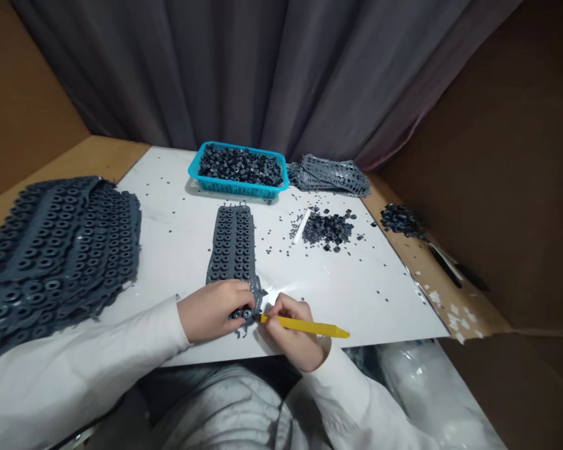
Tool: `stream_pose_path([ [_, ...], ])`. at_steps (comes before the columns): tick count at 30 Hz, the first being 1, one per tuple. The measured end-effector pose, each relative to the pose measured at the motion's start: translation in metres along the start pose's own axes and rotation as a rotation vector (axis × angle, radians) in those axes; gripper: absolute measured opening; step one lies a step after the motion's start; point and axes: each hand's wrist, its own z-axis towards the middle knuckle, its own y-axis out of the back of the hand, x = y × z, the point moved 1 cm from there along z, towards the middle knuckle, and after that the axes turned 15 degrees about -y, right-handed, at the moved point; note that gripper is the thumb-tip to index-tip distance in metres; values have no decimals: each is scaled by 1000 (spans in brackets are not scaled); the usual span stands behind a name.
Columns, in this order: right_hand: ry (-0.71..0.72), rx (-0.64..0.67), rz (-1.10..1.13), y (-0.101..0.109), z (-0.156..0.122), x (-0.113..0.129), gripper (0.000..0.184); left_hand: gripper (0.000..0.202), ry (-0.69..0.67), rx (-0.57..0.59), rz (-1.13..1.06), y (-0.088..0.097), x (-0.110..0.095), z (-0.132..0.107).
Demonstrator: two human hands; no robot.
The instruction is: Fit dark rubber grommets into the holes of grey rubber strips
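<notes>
A narrow grey rubber sheet point(233, 240) studded with ring-shaped parts lies lengthwise on the white board point(178, 237). My left hand point(213, 310) rests on its near end, fingers curled and pressing the sheet down. My right hand point(293, 334) grips a yellow pencil-like tool point(304, 326), its tip touching the sheet's near edge beside my left fingers.
A tall stack of the same ringed sheets point(56, 250) lies at the left. A blue basket point(238, 185) of loose rings stands at the back, emptied sheets point(331, 174) beside it. Loose rings point(327, 228) are piled right of centre, another heap point(400, 220) on the cardboard edge.
</notes>
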Motion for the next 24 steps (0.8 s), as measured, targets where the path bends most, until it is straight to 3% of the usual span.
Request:
stream_pose_path([
  [10, -37, 7, -80, -1, -1, -3, 12, 11, 36, 183, 127, 1, -5, 10],
  [16, -27, 3, -109, -2, 0, -1, 13, 15, -151, 281, 409, -3, -14, 13],
  [20, -20, -5, -128, -2, 0, 5, 14, 22, -283, 198, 525, -12, -14, 7],
  [24, -4, -7, -147, -1, -1, 8, 15, 21, -153, 60, 228, -15, 0, -1],
])
